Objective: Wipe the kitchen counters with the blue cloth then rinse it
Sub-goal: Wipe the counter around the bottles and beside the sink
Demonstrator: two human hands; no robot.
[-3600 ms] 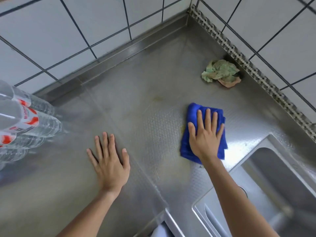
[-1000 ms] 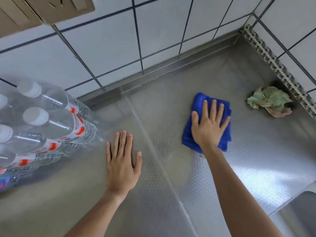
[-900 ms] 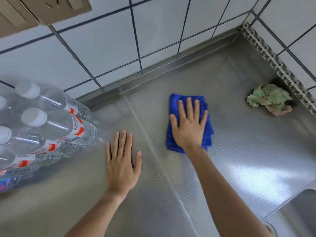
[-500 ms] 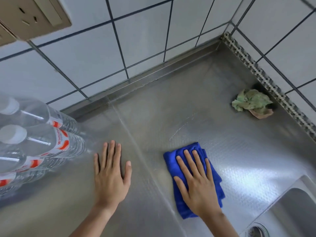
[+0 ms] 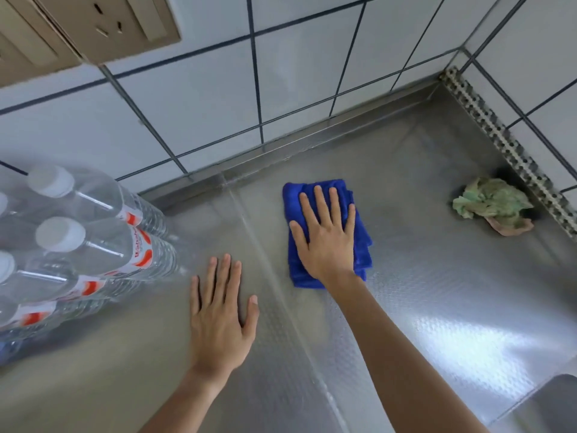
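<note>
The right hand (image 5: 324, 235) lies flat on the folded blue cloth (image 5: 359, 245), fingers straight and slightly spread, palm pressing it down onto the steel surface (image 5: 437, 292); nothing is gripped. The cloth sits near the middle of the view, just toward 12 o'clock from centre, close to the raised back edge where the surface meets the tiled wall (image 5: 296, 73). The left hand (image 5: 221, 317) rests palm-down on bare steel toward 7 o'clock of the cloth, fingers straight and together, thumb out to the side, holding nothing; it is apart from the cloth, with a seam in the metal running between the two. At 9 o'clock a shrink-wrapped pack of water bottles (image 5: 78, 239) with white caps and red-marked labels stands just beside the left hand's fingertips. Out at 3 o'clock a crumpled green and pinkish rag (image 5: 493, 204) lies against the perforated strip (image 5: 505, 145) along the side wall, well apart from the cloth. At 5 o'clock the corner of a sink (image 5: 555, 407) shows. A beige wall socket (image 5: 118, 23) sits at 11 o'clock.
</note>
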